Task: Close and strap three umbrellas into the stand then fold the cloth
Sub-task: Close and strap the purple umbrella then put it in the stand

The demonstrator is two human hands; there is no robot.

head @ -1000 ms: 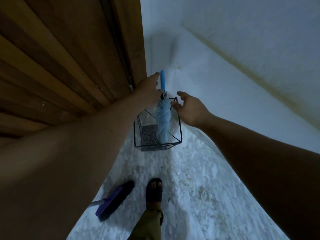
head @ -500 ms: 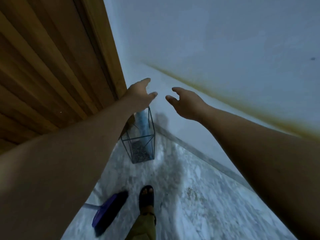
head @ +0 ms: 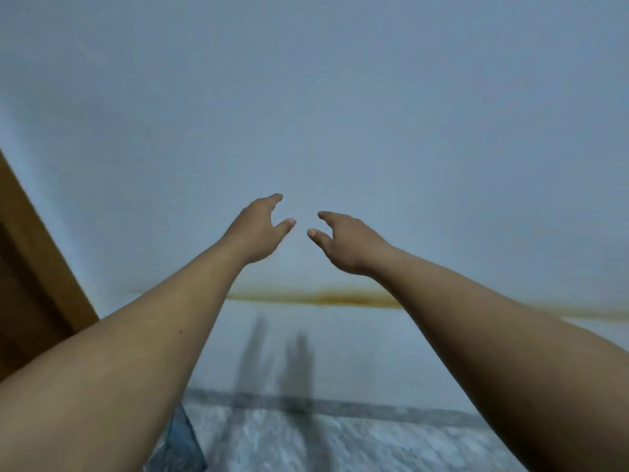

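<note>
Head view: left hand and right hand raised, loosely open, empty; look down for next umbrella before reaching.

Both arms outstretched; left hand and right hand near together, fingers relaxed, empty.

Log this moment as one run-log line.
left hand: open, holds nothing | right hand: open, holds nothing | both raised before wall | stand: corner visible at lower left | umbrellas, cloth: not seen
</note>
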